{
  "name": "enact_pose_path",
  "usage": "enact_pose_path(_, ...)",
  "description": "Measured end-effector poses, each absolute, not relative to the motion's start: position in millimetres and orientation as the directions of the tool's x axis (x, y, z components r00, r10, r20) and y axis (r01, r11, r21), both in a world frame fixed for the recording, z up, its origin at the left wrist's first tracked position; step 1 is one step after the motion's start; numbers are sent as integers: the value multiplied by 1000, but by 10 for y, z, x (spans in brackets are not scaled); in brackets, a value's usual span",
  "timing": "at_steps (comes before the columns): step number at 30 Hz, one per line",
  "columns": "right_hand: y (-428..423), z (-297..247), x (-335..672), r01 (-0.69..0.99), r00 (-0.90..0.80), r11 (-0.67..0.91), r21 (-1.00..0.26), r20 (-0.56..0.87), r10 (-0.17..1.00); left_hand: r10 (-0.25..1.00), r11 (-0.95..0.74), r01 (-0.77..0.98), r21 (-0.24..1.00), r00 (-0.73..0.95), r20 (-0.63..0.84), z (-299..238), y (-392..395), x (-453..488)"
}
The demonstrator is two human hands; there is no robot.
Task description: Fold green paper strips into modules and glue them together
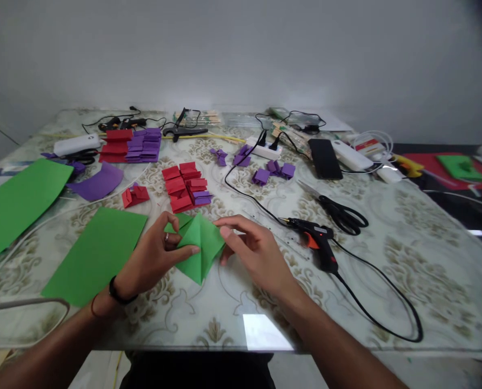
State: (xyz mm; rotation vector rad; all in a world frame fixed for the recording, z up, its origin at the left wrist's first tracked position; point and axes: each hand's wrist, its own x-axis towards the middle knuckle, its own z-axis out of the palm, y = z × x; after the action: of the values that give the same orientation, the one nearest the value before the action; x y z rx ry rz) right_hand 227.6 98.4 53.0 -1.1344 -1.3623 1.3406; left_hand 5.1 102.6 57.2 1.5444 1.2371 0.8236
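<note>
Head view: both hands meet over a folded green paper (211,243), which sits near the middle of the patterned surface (163,332), just short of a cluster of red and purple folded pieces (182,186). The left hand (149,246) is drawn in narrow around the paper's left part, its thumb pressed on the face beside the upright crease. The right hand (261,251) has thumb and forefinger nearly together on the right edge — a light pinch, it seems, though its other fingertips are partly hidden.

The step in hand looks like folding: shaping the paper along its creases. The next move, I judge, calls for the left thumb to steady the layers while the right fingers align the edge and press it flat — a slip there could skew the crease. A flat green sheet (99,254) lies beside the left forearm; a glue gun (320,240) rests beyond the right hand.
</note>
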Motion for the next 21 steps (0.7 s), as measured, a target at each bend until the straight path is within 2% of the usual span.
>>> enact_pose_path(3, 1035, 542, 2335, -41, -260, -85, -996, -71, 963, 959, 45, 292, 955, 255, -124, 592, 1008, 52)
enact_pose_path(6, 1081, 531, 2387, -133, -313, -181, -974, -132, 941, 952, 10, 289, 957, 291, -98, 613, 971, 59)
enact_pose_path(9, 1097, 512, 2402, -167, -306, -209, -963, -151, 940, 958, -13, 287, 958, 278, -70, 616, 957, 54)
enact_pose_path(14, 1119, 445, 2381, -274, -248, -163, -948, -93, 964, 940, 45, 283, 958, 313, -136, 590, 970, 31)
enact_pose_path(17, 1156, 404, 2387, -292, -137, -77, -953, -37, 990, 930, -22, 258, 966, 360, -75, 592, 965, 5)
enact_pose_path(21, 1181, 408, 2433, -210, -47, 41, -977, 51, 998, 882, -178, 246, 953, 470, 43, 643, 967, -67)
